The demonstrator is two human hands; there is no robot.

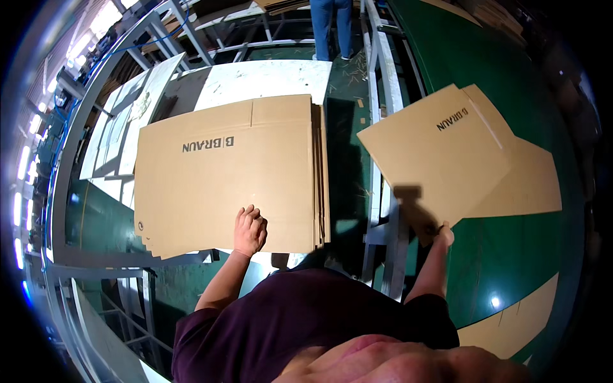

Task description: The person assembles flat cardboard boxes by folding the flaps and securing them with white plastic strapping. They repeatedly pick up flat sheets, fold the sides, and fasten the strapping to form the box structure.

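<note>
My left hand [250,231] rests on top of a stack of flattened cardboard boxes [223,182], near its front edge, with the fingers curled in and nothing visible in them. The stack lies flat and its layered edges show on the right side. On my right, a flattened cardboard box [440,143] lies slanted over a green surface. Its near corner is pinched in my right hand [445,235], whose fingertips are partly hidden. Beneath that box, another cardboard piece [533,182] sticks out to the right.
A white table [268,80] bears the stack. Grey metal frame bars [386,246] run between it and the green surface [485,268]. More cardboard [517,319] lies at lower right. A person in blue trousers [324,29] stands at the far end.
</note>
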